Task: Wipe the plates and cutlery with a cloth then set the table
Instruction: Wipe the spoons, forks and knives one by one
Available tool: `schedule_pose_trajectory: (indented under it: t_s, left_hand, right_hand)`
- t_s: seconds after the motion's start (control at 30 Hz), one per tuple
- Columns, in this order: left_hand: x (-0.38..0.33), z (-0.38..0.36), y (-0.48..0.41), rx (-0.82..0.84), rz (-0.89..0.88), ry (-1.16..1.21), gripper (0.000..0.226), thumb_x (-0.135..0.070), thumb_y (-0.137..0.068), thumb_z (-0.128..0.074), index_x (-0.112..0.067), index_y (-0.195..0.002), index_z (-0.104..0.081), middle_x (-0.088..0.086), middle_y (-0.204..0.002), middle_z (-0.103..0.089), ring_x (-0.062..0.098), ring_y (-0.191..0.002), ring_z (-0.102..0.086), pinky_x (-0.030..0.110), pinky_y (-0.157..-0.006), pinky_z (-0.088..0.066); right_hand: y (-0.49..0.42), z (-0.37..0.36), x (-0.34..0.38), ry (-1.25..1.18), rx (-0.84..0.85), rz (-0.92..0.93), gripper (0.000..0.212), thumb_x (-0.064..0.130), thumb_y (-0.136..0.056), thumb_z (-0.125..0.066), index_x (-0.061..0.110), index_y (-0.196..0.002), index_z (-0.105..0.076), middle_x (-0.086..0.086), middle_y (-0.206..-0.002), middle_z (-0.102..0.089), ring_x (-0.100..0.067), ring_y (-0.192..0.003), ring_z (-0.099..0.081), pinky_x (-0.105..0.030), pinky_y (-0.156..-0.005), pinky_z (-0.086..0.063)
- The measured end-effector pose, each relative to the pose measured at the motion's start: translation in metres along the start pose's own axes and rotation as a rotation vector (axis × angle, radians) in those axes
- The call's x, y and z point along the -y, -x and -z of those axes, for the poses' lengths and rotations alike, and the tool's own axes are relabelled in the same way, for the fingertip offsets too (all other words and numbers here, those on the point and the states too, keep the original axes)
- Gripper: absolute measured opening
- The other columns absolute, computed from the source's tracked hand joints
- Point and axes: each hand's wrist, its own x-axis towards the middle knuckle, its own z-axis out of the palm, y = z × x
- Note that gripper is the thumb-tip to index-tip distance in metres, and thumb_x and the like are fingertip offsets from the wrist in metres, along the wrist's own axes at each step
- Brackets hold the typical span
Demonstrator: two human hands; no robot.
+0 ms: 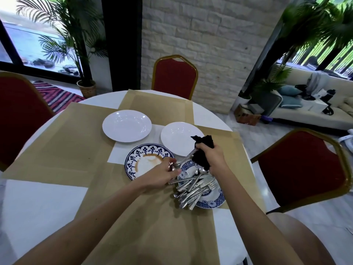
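Note:
My left hand (162, 174) pinches the bowl end of a spoon (182, 163) above the table. My right hand (211, 154) grips a black cloth (202, 150) wrapped round the spoon's handle. Below them a blue patterned plate (216, 201) holds a pile of several forks, knives and spoons (194, 188). To its left lies a blue-rimmed plate (147, 161) with a brown stain on its white centre. Two white plates sit farther back, one (127, 125) at the left and one (177, 138) at the right.
The round white table (38, 203) carries tan placemats (63, 146). Red chairs with gold frames stand at the left (21, 115), far side (174, 76) and right (303, 169). Potted palms, a window and a sofa lie beyond.

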Motion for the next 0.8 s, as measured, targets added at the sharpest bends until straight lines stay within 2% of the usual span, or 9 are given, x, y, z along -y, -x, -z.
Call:
schedule_pose_trajectory:
  t_s: [0.07, 0.17, 0.23, 0.3, 0.43, 0.5, 0.57, 0.7, 0.8]
  left_hand:
    - [0.001, -0.008, -0.002, -0.092, -0.077, -0.128, 0.046, -0.035, -0.092, -0.058, -0.017, -0.126, -0.032, 0.001, -0.106, -0.058, 0.007, -0.086, -0.056, 0.019, -0.071, -0.044]
    - [0.002, -0.014, -0.007, -0.243, -0.144, -0.205, 0.022, -0.021, -0.099, -0.044, -0.009, -0.117, -0.040, 0.012, -0.110, -0.062, 0.023, -0.092, -0.062, 0.035, -0.080, -0.049]
    - [0.003, -0.014, -0.009, -0.274, -0.142, -0.144, 0.013, -0.022, -0.102, -0.036, -0.013, -0.106, -0.046, 0.010, -0.105, -0.067, 0.019, -0.081, -0.068, 0.034, -0.072, -0.054]
    - [0.001, -0.012, -0.009, -0.270, -0.120, -0.014, 0.015, -0.020, -0.103, -0.035, -0.016, -0.100, -0.049, 0.005, -0.094, -0.071, 0.012, -0.065, -0.069, 0.027, -0.056, -0.055]
    - [-0.004, -0.009, -0.011, -0.233, -0.025, 0.242, 0.021, -0.021, -0.104, -0.033, -0.014, -0.097, -0.051, 0.002, -0.083, -0.073, 0.004, -0.045, -0.054, 0.017, -0.044, -0.039]
    - [0.000, -0.006, -0.013, -0.208, 0.008, 0.315, 0.025, -0.023, -0.104, -0.032, -0.007, -0.099, -0.051, 0.010, -0.082, -0.072, 0.006, -0.044, -0.048, 0.019, -0.046, -0.037]
    - [0.006, -0.003, -0.009, -0.176, 0.024, 0.263, 0.030, -0.026, -0.104, -0.034, -0.004, -0.105, -0.054, 0.015, -0.085, -0.072, 0.009, -0.049, -0.049, 0.022, -0.050, -0.039]
    - [0.004, -0.005, -0.002, -0.116, -0.007, 0.188, 0.029, -0.030, -0.103, -0.034, -0.012, -0.096, -0.055, 0.004, -0.079, -0.071, 0.010, -0.055, -0.051, 0.019, -0.050, -0.039]
    - [-0.001, -0.008, -0.010, -0.138, 0.009, 0.235, 0.028, -0.027, -0.104, -0.033, -0.015, -0.083, -0.048, -0.003, -0.067, -0.066, 0.009, -0.049, -0.050, 0.023, -0.051, -0.037]
  right_hand:
    - [-0.004, -0.003, -0.005, -0.081, -0.063, -0.015, 0.031, 0.006, -0.081, -0.072, 0.005, -0.110, -0.061, -0.010, -0.084, -0.065, -0.023, -0.067, -0.063, -0.029, -0.052, -0.053]
    - [-0.011, -0.006, -0.011, -0.051, -0.169, 0.047, 0.034, 0.016, -0.080, -0.074, 0.008, -0.110, -0.059, -0.010, -0.098, -0.067, -0.025, -0.083, -0.066, -0.038, -0.074, -0.058]
    - [-0.009, -0.008, -0.013, 0.208, -0.247, 0.229, 0.034, 0.024, -0.086, -0.070, 0.010, -0.111, -0.053, -0.007, -0.107, -0.062, -0.022, -0.094, -0.061, -0.037, -0.083, -0.052]
    - [-0.002, -0.008, -0.017, 0.501, -0.246, 0.521, 0.028, 0.022, -0.092, -0.063, 0.006, -0.112, -0.052, -0.008, -0.110, -0.054, -0.017, -0.095, -0.052, -0.028, -0.079, -0.042]
    - [0.011, -0.011, -0.035, 0.889, -0.037, 0.904, 0.026, -0.001, -0.085, -0.061, 0.001, -0.110, -0.060, -0.011, -0.111, -0.054, -0.024, -0.092, -0.056, -0.030, -0.070, -0.045]
    - [0.014, -0.010, -0.044, 0.978, 0.091, 0.961, 0.032, -0.005, -0.079, -0.061, 0.002, -0.110, -0.062, -0.011, -0.110, -0.056, -0.026, -0.093, -0.058, -0.034, -0.071, -0.050]
    - [0.011, -0.007, -0.042, 1.012, 0.100, 0.945, 0.032, -0.001, -0.079, -0.063, 0.005, -0.110, -0.064, -0.008, -0.109, -0.057, -0.026, -0.093, -0.059, -0.032, -0.069, -0.049]
    - [-0.001, 0.002, -0.018, 0.897, -0.175, 0.758, 0.023, 0.009, -0.085, -0.066, 0.010, -0.108, -0.068, -0.006, -0.106, -0.059, -0.026, -0.091, -0.059, -0.026, -0.068, -0.040]
    - [0.013, -0.005, -0.020, 1.077, 0.005, 0.940, 0.027, 0.005, -0.083, -0.066, 0.009, -0.109, -0.068, -0.010, -0.107, -0.060, -0.028, -0.091, -0.059, -0.026, -0.066, -0.037]
